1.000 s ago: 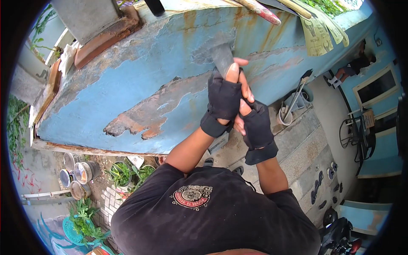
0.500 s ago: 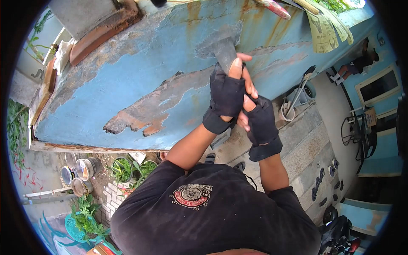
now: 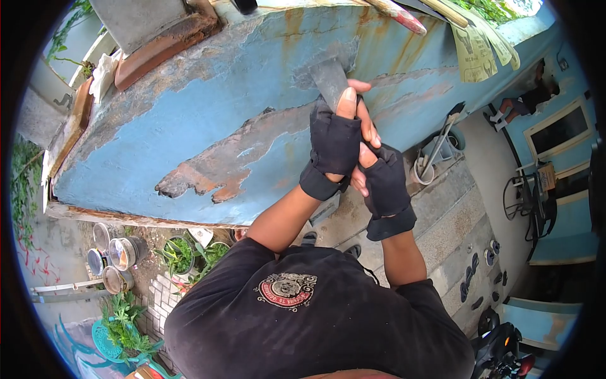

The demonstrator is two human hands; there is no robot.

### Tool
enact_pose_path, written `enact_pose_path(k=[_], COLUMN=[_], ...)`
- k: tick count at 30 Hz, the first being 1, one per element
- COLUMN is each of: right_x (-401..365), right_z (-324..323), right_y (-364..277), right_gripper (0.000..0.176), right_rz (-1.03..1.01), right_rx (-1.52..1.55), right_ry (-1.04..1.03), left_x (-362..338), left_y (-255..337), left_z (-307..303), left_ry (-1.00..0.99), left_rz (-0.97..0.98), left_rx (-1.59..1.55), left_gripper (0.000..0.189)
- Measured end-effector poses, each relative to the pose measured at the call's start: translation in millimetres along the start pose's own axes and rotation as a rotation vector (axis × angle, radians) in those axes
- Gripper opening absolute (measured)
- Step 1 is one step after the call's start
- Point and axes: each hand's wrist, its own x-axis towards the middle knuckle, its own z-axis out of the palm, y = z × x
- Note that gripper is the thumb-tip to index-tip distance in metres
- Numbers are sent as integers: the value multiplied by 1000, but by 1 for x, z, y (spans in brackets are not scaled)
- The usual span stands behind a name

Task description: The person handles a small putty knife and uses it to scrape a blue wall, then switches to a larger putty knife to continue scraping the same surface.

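Note:
Both my hands wear black fingerless gloves and grip one tool, a scraper [image 3: 329, 81] with a wide grey metal blade. My left hand [image 3: 336, 140] wraps round it just below the blade, thumb lying along the metal. Lower down, my right hand [image 3: 386, 180] closes on the handle end, which the fingers hide. The blade's edge rests against a small grey bare patch on the blue painted wall [image 3: 158, 136]. Left of my hands, a larger peeled area [image 3: 233, 151] shows grey and brown plaster with ragged paint edges.
A red-stained tool [image 3: 404, 18] and sandpaper sheets [image 3: 475, 54] lie on the wall's top. Several buckets [image 3: 123, 252] and potted plants [image 3: 179, 254] stand below left. On the right are a bucket with tools [image 3: 423, 170], a motorbike [image 3: 505, 350], and another person [image 3: 529, 101] farther off.
The scraper blade has shifted slightly on the grey patch, both hands moving with it. My view has tilted a little. The grip is the same.

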Motion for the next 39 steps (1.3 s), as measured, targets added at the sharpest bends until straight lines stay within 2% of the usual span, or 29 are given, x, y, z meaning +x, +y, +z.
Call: enact_pose_path(k=[7,12,14,17,22,26,30,39], right_x=[-2,-3,-3,-4,0,0,3,-1], right_z=[-3,-1,-5,-4,-6,-14,-3,-9], right_y=[11,15,24,23,13,27,6,21], right_gripper=[34,34,34,34,36,38,36,33], right_rz=[70,0,16,80,-16,12,-76,25], right_rx=[43,25,34,70,-17,-67,-161,-138], right_ry=[-18,16,-1,-2,-15,-29,-18,-15], left_x=[-6,-6,-14,-10,-6,-13,-5,-16], left_y=[-5,-5,-12,-14,-11,-21,-6,-17], left_z=[-9,-8,-16,-18,-9,-21,-7,-19], left_ry=[27,14,84,62,48,76,40,89], left_rz=[-26,-41,-75,-57,-29,-47,45,-10], left_rx=[44,51,87,70,56,38,29,22], left_gripper=[34,35,35,35,35,33,31,30])
